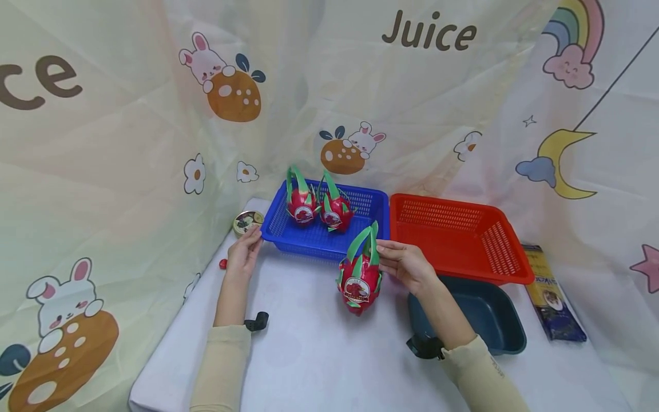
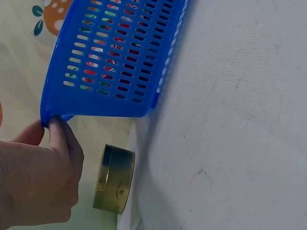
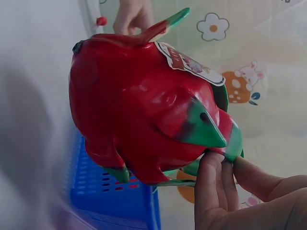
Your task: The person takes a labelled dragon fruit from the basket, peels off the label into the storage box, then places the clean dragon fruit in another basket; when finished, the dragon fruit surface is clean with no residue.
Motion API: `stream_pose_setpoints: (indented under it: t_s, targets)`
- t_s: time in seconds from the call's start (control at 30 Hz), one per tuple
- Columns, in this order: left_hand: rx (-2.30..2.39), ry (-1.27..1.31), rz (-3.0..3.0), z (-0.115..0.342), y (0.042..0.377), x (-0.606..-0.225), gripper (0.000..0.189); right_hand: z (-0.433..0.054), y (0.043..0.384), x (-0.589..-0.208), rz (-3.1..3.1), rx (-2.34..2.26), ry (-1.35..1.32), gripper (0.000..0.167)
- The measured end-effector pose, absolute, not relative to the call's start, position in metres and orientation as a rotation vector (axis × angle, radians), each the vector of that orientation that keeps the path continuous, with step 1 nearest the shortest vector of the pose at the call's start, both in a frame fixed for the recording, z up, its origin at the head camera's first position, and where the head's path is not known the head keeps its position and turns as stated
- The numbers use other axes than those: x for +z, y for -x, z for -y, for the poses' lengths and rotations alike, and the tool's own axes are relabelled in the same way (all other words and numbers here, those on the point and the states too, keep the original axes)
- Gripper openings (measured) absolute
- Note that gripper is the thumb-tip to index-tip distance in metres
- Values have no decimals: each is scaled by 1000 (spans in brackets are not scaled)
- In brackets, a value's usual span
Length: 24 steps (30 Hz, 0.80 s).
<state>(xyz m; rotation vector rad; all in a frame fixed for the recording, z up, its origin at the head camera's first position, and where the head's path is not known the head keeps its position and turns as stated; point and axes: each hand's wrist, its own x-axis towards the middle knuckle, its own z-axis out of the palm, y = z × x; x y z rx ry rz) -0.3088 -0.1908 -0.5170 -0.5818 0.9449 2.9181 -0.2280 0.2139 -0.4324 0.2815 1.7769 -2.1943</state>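
My right hand [image 1: 407, 264] pinches a red dragon fruit [image 1: 358, 286] by its green leafy top. The fruit hangs tip down in front of the blue basket [image 1: 309, 247], a round label on its side; the right wrist view shows thumb and fingers on the leaf base. With thumb and fingers, my left hand [image 1: 245, 252] grips the near left corner of that basket, as the left wrist view shows at the rim [image 2: 45, 117]. Inside the basket, a dragon fruit [image 1: 302, 201] on the left leans beside another dragon fruit [image 1: 336, 213], both with labels facing me.
A red basket [image 1: 463, 252] stands right of the blue one. Below it, a dark teal tub [image 1: 494, 320] lies partly under my right forearm. A yellow and blue packet [image 1: 553, 297] is at far right. A round gold tin [image 1: 247, 220] and small red ball [image 1: 223, 264] are at left.
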Motion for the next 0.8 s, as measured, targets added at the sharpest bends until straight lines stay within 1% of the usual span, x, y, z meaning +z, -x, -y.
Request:
stream_pose_setpoints:
  t_s: [0.27,0.57,0.8]
  targets:
    - [2914,585,-967,192,305,-520,61,-213,223,-457,-1769,-2170,-331,45]
    - [2934,529,-998,190,310,-520,59,-215,231,-476,-1755,-2148,-324,45]
    - [2935,488,-1044,189,309,-520,59,-210,227,-487,-1794,-2123,-322,38]
